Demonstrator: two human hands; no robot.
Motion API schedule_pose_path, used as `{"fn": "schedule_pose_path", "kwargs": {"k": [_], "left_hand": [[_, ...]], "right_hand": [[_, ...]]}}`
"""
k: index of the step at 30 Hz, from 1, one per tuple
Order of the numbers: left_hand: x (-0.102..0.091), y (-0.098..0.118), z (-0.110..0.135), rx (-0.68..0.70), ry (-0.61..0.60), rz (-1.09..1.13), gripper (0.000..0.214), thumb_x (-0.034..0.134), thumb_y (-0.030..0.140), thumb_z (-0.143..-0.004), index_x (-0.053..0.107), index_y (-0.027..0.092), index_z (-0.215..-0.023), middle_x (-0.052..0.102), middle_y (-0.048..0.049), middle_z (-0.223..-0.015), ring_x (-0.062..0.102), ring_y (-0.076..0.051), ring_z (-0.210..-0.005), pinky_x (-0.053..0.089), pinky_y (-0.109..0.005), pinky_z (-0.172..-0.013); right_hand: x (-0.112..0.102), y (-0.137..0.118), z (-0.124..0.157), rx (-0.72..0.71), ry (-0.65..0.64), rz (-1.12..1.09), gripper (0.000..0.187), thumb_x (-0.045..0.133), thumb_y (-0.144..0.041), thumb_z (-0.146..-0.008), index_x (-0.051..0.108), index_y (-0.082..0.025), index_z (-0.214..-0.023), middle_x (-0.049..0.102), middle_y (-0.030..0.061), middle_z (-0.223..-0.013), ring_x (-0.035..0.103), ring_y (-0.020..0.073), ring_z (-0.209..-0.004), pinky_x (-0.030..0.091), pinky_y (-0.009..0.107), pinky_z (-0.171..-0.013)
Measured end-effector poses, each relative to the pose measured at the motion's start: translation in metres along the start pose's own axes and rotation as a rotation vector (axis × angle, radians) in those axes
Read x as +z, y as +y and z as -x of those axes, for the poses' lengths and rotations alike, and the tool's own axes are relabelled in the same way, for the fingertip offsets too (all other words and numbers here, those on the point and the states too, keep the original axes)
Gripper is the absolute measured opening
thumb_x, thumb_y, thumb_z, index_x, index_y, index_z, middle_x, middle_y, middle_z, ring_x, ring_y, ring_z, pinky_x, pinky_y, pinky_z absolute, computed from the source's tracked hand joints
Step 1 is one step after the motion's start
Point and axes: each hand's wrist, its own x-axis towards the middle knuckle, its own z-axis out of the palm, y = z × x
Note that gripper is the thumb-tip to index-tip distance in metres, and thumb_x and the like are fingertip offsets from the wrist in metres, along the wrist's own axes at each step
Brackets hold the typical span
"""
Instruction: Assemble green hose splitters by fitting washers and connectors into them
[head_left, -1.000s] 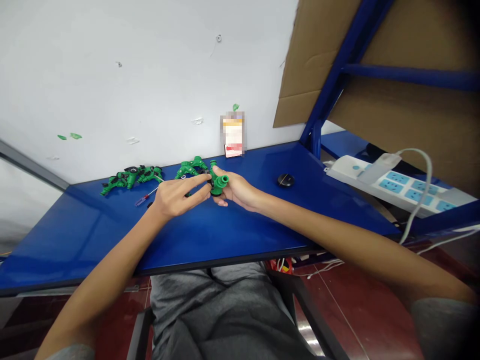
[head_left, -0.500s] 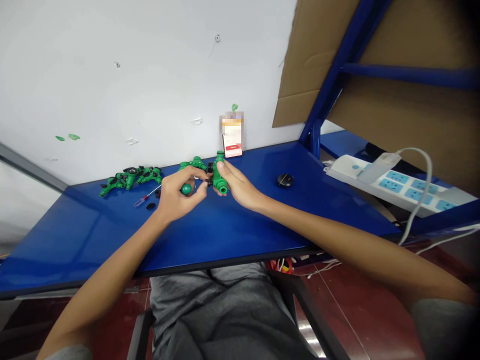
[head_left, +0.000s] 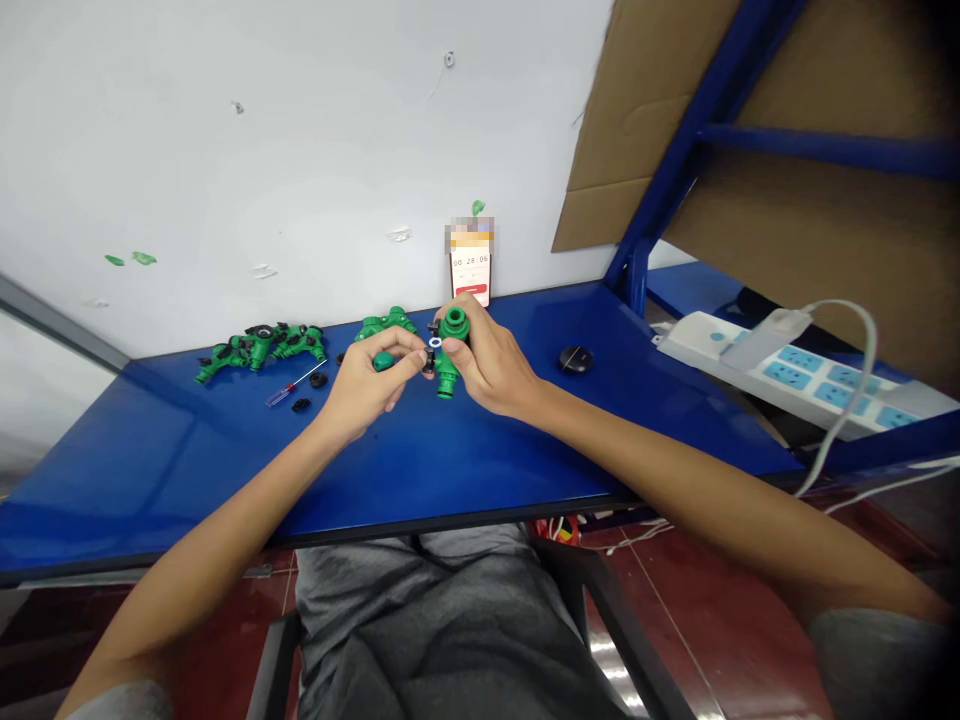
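We've the green fitting (head_left: 454, 324) gripped in our right hand (head_left: 501, 366); our left hand (head_left: 361, 388) pinches a small black part (head_left: 429, 361) right beside it; a screwdriver (head_left: 282, 396) lies on the counter (head_left: 435, 475).

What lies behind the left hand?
Beyond the left hand, green plastic parts show partly on the blue table; whatever else the hand covers cannot be seen.
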Motion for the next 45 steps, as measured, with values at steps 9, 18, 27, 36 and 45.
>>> {"fn": "schedule_pose_path", "kwargs": {"k": [9,18,27,36,45], "left_hand": [[0.003,0.003,0.000,-0.157,-0.014,0.146,0.028,0.085,0.042,-0.087,0.071,0.018,-0.085,0.055,0.0065,-0.048,0.030,-0.004,-0.033,0.021,-0.022,-0.035],[-0.005,0.005,-0.001,0.039,-0.055,-0.022,0.037,0.087,0.049,-0.089,0.072,0.017,-0.099,0.081,-0.0058,-0.086,0.043,-0.004,-0.037,0.033,-0.021,-0.034],[-0.007,-0.003,-0.004,-0.051,-0.043,0.073,0.032,0.084,0.046,-0.090,0.072,0.017,-0.097,0.080,-0.0050,-0.081,0.038,-0.004,-0.035,0.025,-0.023,-0.035],[-0.010,-0.006,-0.005,0.404,0.016,-0.334,0.016,0.074,0.035,-0.099,0.073,0.020,-0.101,0.078,-0.0054,-0.102,0.075,-0.017,-0.094,0.056,-0.025,-0.076],[-0.014,-0.002,-0.004,0.405,0.033,-0.386,0.013,0.075,0.030,-0.097,0.076,0.018,-0.100,0.080,-0.0045,-0.098,0.063,-0.011,-0.069,0.048,-0.023,-0.062]], "right_hand": [[-0.005,0.010,-0.003,-0.142,-0.040,0.073,0.060,0.040,-0.084,-0.103,0.062,-0.030,-0.116,0.063,0.0132,-0.124,0.061,0.0332,-0.112,0.055,0.054,-0.102],[0.000,0.013,-0.003,-0.115,0.002,0.001,0.063,0.033,-0.085,-0.104,0.061,-0.030,-0.116,0.061,0.0130,-0.121,0.059,0.0338,-0.117,0.052,0.056,-0.105],[0.002,0.016,-0.003,-0.052,0.029,-0.075,0.060,0.044,-0.085,-0.101,0.062,-0.029,-0.115,0.061,0.0130,-0.121,0.059,0.0338,-0.117,0.055,0.054,-0.102],[0.011,0.010,-0.001,0.133,0.045,-0.255,0.062,0.040,-0.081,-0.105,0.059,-0.028,-0.129,0.069,0.0104,-0.111,0.066,0.0289,-0.109,0.058,0.048,-0.096],[0.016,0.012,-0.001,0.227,0.003,-0.328,0.062,0.039,-0.079,-0.107,0.062,-0.027,-0.132,0.072,0.0087,-0.109,0.067,0.0264,-0.102,0.058,0.047,-0.096]]}}
